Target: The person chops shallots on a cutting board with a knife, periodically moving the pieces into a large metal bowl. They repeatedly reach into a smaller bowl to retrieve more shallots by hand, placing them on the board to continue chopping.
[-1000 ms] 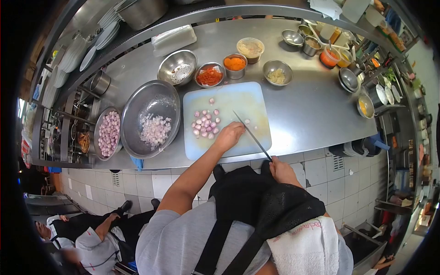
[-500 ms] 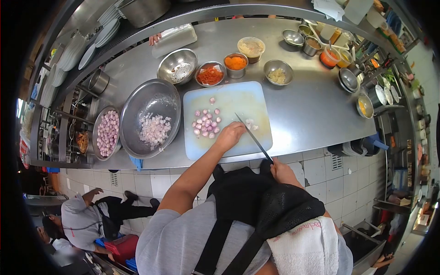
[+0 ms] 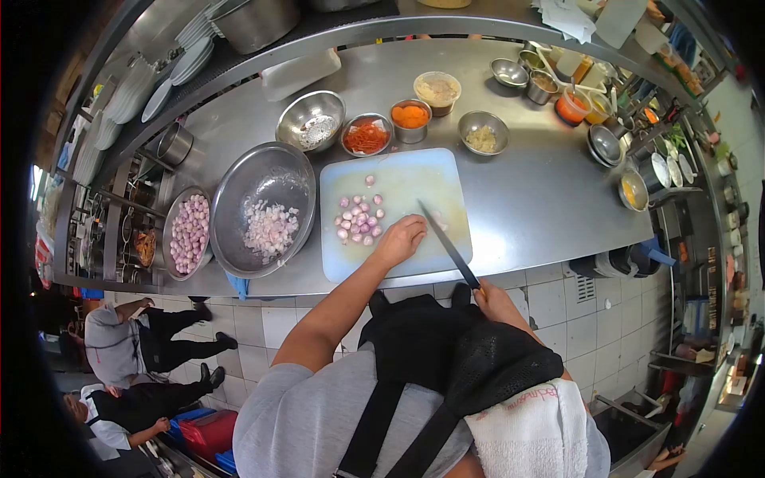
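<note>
My right hand is wrapped round the handle of a long knife, whose blade points up and left over the white cutting board. Beside the blade, my left hand rests on the board with its fingers curled together; what they hold, if anything, is hidden. Pale pieces lie partly behind the blade. Several peeled shallots are grouped on the board's left half. Left of the board stands a large metal bowl of chopped shallots, and beyond it a bowl of whole shallots.
Behind the board are a metal bowl, a bowl of red strips, an orange-filled container, a lidded tub and a bowl of minced food. Sauces stand back right. Two people are at lower left.
The knife blade has shifted slightly right and down, away from my left hand. A hand at the plastic-wrapped roll has gone from view. At lower left, the people have changed position.
</note>
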`<control>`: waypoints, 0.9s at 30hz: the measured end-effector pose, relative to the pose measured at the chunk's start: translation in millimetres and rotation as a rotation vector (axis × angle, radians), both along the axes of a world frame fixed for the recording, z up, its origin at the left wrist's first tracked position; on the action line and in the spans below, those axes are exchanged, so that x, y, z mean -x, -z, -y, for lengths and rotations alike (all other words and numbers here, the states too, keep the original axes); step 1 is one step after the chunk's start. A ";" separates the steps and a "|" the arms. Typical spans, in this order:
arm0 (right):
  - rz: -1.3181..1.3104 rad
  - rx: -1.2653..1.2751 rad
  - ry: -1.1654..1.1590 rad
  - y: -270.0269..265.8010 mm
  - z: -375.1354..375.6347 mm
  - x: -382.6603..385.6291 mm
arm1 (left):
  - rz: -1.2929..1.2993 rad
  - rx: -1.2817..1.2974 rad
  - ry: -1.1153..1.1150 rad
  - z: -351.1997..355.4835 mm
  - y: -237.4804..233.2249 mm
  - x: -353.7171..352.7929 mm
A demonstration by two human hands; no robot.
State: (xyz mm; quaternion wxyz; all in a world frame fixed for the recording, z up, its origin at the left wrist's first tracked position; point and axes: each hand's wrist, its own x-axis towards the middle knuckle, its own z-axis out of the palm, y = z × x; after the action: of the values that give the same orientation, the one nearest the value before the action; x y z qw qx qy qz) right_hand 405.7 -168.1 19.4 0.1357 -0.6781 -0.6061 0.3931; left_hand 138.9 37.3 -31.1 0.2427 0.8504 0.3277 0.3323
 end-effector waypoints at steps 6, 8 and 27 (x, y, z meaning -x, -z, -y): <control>-0.065 0.011 0.099 12.3 2.3 0.3 | -0.146 0.103 -0.106 -2.0 -11.9 -5.2; -0.059 -0.036 0.104 16.7 2.5 2.3 | -0.171 0.269 -0.207 4.8 -17.3 -10.7; 0.286 -0.049 0.001 -11.7 7.8 22.2 | -0.137 0.055 -0.092 10.0 0.0 0.7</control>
State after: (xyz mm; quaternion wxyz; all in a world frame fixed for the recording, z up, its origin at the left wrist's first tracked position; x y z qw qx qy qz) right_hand 383.5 -175.9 31.0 0.0645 -0.7240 -0.6283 0.2775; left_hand 138.1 27.2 -31.1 0.2274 0.8483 0.3911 0.2753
